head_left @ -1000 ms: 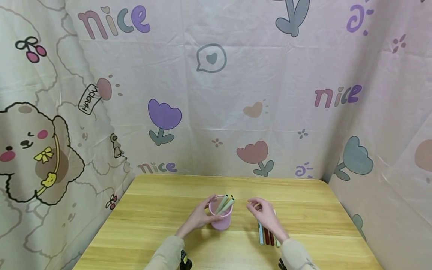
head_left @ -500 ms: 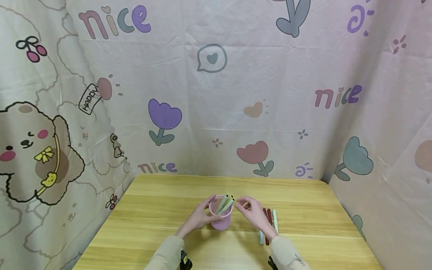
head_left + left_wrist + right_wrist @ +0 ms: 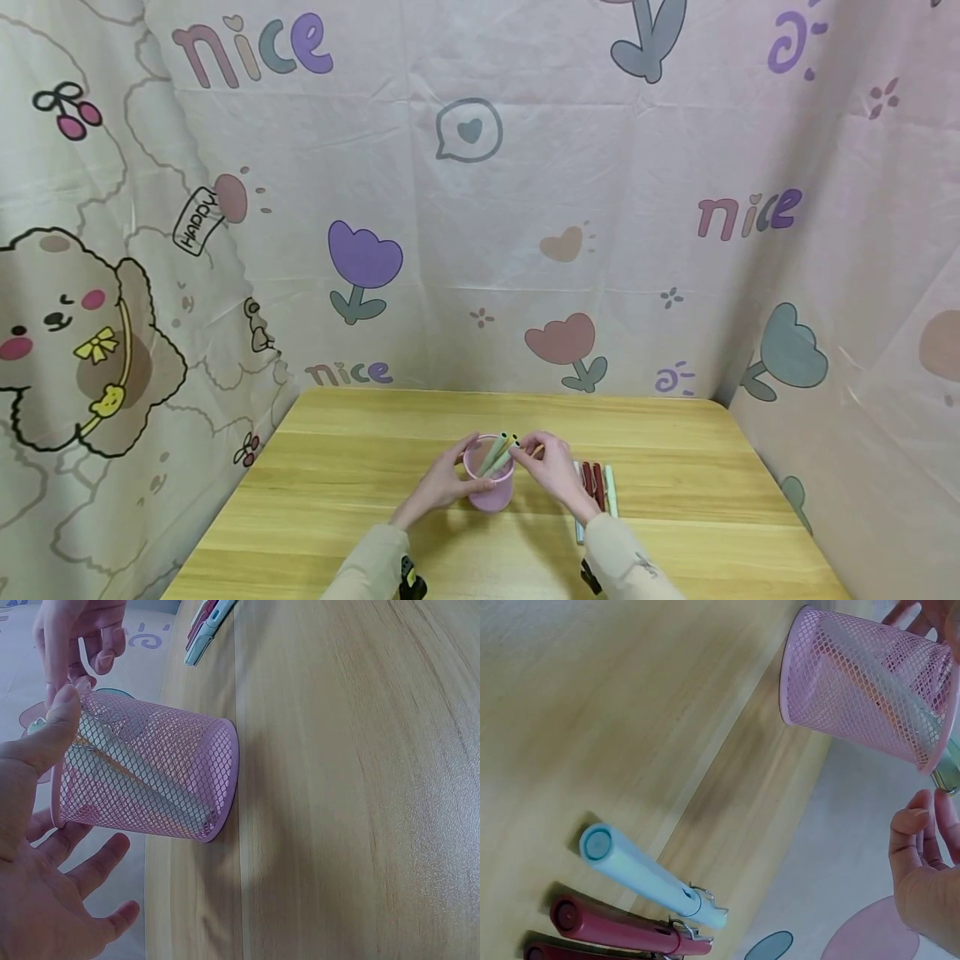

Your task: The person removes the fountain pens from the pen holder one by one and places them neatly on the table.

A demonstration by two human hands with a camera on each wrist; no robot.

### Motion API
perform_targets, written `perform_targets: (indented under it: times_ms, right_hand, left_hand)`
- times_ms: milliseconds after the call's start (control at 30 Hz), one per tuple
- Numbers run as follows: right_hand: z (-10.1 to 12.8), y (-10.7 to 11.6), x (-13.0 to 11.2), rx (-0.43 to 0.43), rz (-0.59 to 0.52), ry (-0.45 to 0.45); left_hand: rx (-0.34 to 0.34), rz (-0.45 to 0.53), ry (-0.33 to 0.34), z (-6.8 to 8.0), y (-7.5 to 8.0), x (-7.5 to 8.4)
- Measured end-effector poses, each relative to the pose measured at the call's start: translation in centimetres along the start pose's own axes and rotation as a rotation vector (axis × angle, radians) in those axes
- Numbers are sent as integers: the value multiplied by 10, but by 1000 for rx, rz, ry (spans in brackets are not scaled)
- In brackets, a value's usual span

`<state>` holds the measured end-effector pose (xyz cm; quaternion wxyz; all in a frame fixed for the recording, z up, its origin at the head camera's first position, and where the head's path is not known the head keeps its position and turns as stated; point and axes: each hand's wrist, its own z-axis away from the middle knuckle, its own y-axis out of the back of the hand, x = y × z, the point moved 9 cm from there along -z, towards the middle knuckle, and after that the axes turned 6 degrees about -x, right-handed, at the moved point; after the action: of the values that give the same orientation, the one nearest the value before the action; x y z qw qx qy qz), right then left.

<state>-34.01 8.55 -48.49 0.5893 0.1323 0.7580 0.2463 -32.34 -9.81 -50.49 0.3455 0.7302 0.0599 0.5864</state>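
A pink mesh pen holder (image 3: 491, 497) stands upright on the table, with several pens leaning in it. My left hand (image 3: 447, 477) holds it by the rim, thumb on the near side and fingers round the far left. Two pale green pens (image 3: 492, 455) and a yellowish one between them lean in the holder. My right hand (image 3: 551, 468) is at the holder's right rim, thumb and forefinger pinching the top of a pale green pen. In the right wrist view its fingertips meet at that pen's clip end (image 3: 946, 778); its other fingers are bent.
Beside the right forearm several pens lie in a row on the wooden table (image 3: 360, 450): a light blue pen (image 3: 641, 871), two dark red pens (image 3: 597, 482) and a pale green pen (image 3: 611, 490). A patterned curtain (image 3: 465, 208) hangs behind the table.
My right hand has moved left from above the row of pens to the pen tops at the holder, uncovering more of the row. The left hand and holder have stayed put.
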Motion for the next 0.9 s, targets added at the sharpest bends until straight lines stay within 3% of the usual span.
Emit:
perform_targets:
  times_ms: [500,900]
  right_hand:
    - [-3,-1,0,-8,-38,-29]
    - [6,16,-8,58,-143,-53]
  left_hand:
    - [2,11,-12,0,0,0]
    - [-6,4,-11,1,0,1]
